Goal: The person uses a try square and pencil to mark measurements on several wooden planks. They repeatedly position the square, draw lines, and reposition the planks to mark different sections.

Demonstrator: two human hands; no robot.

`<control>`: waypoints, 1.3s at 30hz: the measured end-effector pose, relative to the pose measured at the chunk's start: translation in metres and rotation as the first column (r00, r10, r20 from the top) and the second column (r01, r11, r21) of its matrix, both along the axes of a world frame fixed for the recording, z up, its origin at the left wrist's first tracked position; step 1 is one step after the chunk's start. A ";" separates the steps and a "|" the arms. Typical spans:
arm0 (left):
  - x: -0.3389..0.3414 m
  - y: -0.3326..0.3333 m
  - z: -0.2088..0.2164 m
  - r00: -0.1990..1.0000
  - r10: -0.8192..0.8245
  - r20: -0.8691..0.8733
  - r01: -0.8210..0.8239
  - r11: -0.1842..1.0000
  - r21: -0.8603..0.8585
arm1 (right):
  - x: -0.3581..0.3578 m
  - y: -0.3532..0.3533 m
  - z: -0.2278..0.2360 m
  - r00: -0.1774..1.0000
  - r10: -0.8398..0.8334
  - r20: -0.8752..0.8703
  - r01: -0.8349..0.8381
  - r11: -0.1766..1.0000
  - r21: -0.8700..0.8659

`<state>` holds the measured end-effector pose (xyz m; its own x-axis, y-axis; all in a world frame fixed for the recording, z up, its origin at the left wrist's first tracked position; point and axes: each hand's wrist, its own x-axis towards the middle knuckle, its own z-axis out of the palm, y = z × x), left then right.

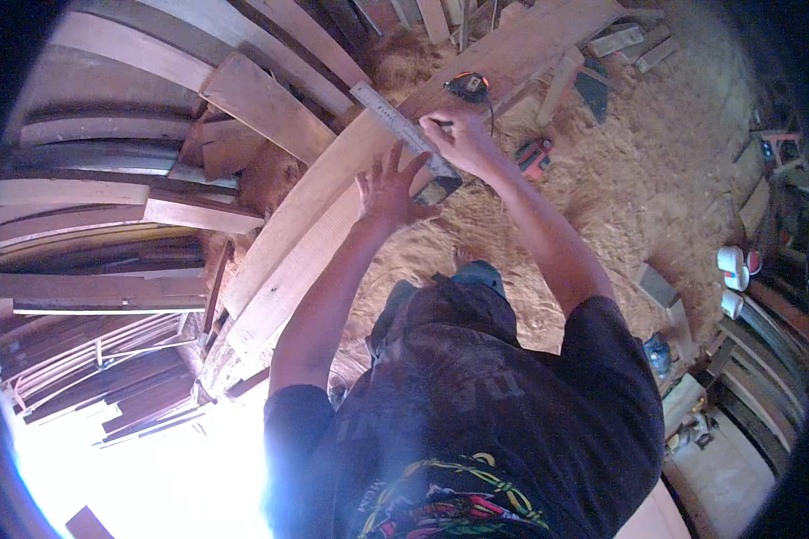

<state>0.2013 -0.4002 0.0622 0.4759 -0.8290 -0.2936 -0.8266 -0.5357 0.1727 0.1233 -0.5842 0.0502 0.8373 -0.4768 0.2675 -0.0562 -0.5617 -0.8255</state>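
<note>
A try square (388,114) lies across a long plank (319,193), its metal blade pointing to the far left and its dark stock at the near edge. Fingers spread, my left hand (388,193) presses on the plank and against the square near the stock. My right hand (463,144) is closed in a pinch beside the blade. Between its fingers shows the dark end of what looks like a pencil (444,123); the rest is hidden. Just beyond that hand a dark tape measure (468,86) with an orange edge sits on the plank.
Stacked boards (108,193) fill the left side, some ends close to the plank. A red and black tool (535,158) lies right of the plank on the sawdust-covered floor (620,198). Wood offcuts (617,40) lie at the far right; white containers (733,269) stand at the right edge.
</note>
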 end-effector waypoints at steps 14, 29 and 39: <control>-0.001 0.004 -0.005 1.000 0.007 0.003 -0.007 1.000 0.013 | 0.036 -0.032 0.037 0.936 0.122 -0.332 -0.202 0.955 -0.218; 0.001 0.011 -0.054 0.988 -0.094 -0.121 0.072 0.981 -0.180 | -0.107 0.014 -0.016 0.984 -0.071 -0.161 0.164 0.702 0.693; -0.011 0.014 -0.023 1.000 0.000 -0.002 -0.001 0.941 -0.339 | -0.081 0.082 -0.086 0.986 0.016 -0.167 0.152 0.341 0.928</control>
